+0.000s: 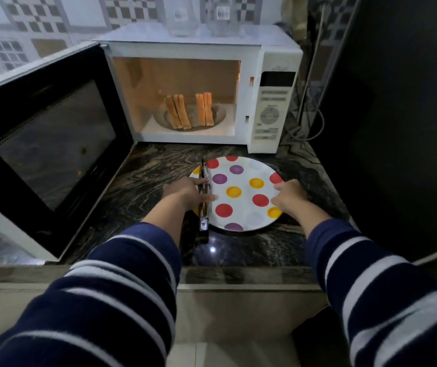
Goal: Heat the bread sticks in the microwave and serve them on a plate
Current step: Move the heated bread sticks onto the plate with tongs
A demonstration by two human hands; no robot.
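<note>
Several bread sticks (185,111) lie on a glass dish (218,116) inside the lit white microwave (270,107), whose door (45,144) hangs wide open to the left. A white plate with coloured dots (241,178) sits on the dark counter in front. Metal tongs (203,197) lie along the plate's left rim. My left hand (184,192) rests on the tongs, its fingers curled over them. My right hand (290,198) touches the plate's right rim with relaxed fingers.
The dark marble counter (154,176) ends at a front edge near my sleeves. Two clear containers (201,14) stand on top of the microwave. Cables (310,123) hang at its right, beside a dark wall.
</note>
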